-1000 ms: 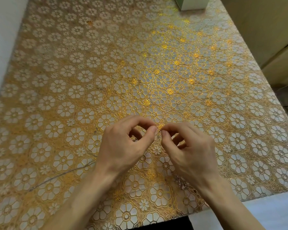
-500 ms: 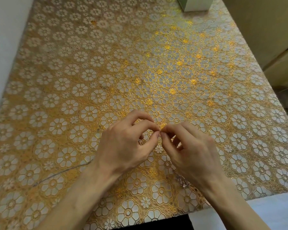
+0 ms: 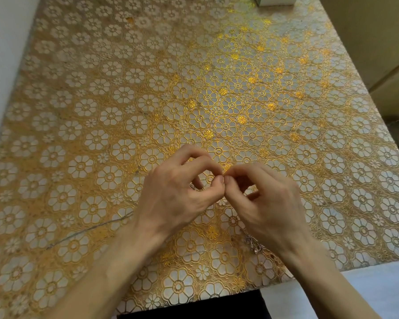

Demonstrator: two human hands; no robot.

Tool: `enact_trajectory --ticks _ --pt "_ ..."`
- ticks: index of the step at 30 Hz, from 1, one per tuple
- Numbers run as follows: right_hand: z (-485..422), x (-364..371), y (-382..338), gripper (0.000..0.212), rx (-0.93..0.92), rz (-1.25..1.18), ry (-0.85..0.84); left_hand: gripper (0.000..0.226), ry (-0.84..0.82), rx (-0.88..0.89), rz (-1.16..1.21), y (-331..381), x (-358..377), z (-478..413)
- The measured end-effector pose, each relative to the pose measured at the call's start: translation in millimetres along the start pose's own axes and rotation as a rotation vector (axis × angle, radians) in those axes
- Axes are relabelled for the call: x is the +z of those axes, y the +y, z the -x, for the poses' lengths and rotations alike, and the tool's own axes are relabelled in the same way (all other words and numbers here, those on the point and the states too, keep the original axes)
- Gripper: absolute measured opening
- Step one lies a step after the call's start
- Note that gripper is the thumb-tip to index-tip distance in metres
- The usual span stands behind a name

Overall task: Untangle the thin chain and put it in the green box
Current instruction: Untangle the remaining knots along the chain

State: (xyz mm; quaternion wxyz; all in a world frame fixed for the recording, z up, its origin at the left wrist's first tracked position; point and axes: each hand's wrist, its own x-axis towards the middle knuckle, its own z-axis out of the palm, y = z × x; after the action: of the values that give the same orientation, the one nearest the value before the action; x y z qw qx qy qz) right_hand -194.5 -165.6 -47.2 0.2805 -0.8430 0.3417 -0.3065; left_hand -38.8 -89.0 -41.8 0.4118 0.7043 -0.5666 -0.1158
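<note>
Presently, the left hand [image 3: 171,199] and right hand [image 3: 267,203] meet fingertip to fingertip above the table's [image 3: 101,111] near edge. Each apparently pinches the thin chain [image 3: 253,244], which trails beneath the right wrist. The green box [image 3: 274,1] stands at the far edge, largely cropped.

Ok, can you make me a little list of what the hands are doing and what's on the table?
left hand: pinches the thin chain at its fingertips
right hand: pinches it too, tips almost touching the left's
thin chain: shiny bunch lies on the tablecloth by the right wrist
green box: far table edge, mostly cut off
tablecloth: gold flowers
</note>
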Motion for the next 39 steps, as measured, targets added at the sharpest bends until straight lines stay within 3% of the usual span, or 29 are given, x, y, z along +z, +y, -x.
enact_trajectory --ticks 4,9,13,17,21,24,31,39 --pt "-0.1 0.8 -5.1 0.005 0.157 -0.156 0.007 0.004 0.047 -0.043 0.083 1.7 1.7 1.3" --pt "3.2 6.5 -7.3 0.006 0.362 -0.288 -0.050 0.005 0.042 -0.058 0.021 2.1 2.0 4.7" --pt "4.9 2.7 3.1 0.009 0.546 -0.359 0.015 0.003 0.082 -0.123 0.017 1.7 -7.6 5.5" --pt "7.9 -5.7 0.0 0.009 0.473 -0.400 -0.045 0.003 -0.019 -0.461 0.458 -1.6 -18.7 4.1" --pt "3.5 -8.6 -12.4 0.022 0.427 -0.503 -0.206 0.012 -0.172 -0.550 0.679 -2.2 -18.5 2.3" --pt "-0.5 -8.8 -17.4 0.030 0.459 -0.557 -0.292 0.018 -0.207 -0.547 0.711 0.8 -18.6 0.9" --pt "-0.1 -4.1 -15.9 0.012 0.447 -0.500 -0.254 0.003 -0.209 -0.527 0.685 1.5 -15.6 1.7" --pt "2.3 -4.8 -11.9 0.004 0.424 -0.510 -0.254 0.004 -0.193 -0.551 0.632 0.8 -13.9 0.3"
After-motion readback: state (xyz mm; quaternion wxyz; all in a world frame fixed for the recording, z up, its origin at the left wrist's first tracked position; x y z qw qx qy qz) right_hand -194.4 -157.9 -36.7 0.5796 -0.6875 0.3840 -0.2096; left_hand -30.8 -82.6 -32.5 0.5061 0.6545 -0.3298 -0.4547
